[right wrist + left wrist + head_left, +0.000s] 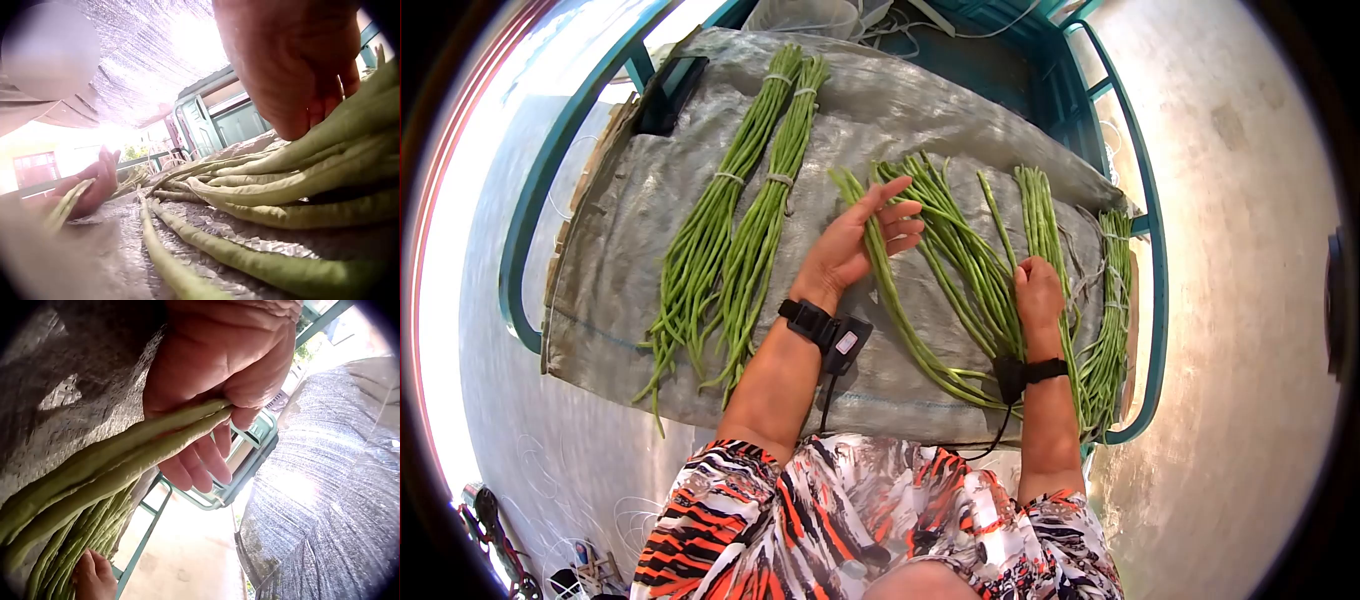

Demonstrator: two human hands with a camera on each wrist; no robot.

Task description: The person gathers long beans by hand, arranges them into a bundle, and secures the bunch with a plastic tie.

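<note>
My left hand (855, 240) holds a few long green beans (890, 290) that hang in a curve toward my body. In the left wrist view, the thumb pinches two of those bean ends (169, 428) against the hand, with the other fingers (197, 465) loosely bent. My right hand (1040, 295) is at the right side of a loose pile of long beans (965, 240), its fingers curled. A single bean (995, 215) runs to its fingertips. In the right wrist view this hand (294, 69) is close over the beans (269, 187), its fingertips partly hidden.
Two tied bean bundles (730, 210) lie on the left of the grey woven sheet (630, 220). More bundled beans (1112, 300) lie at the right edge, beside loose pale ties (1085, 260). Teal metal rails (1155, 300) border both sides. A dark object (670, 95) lies at the far left corner.
</note>
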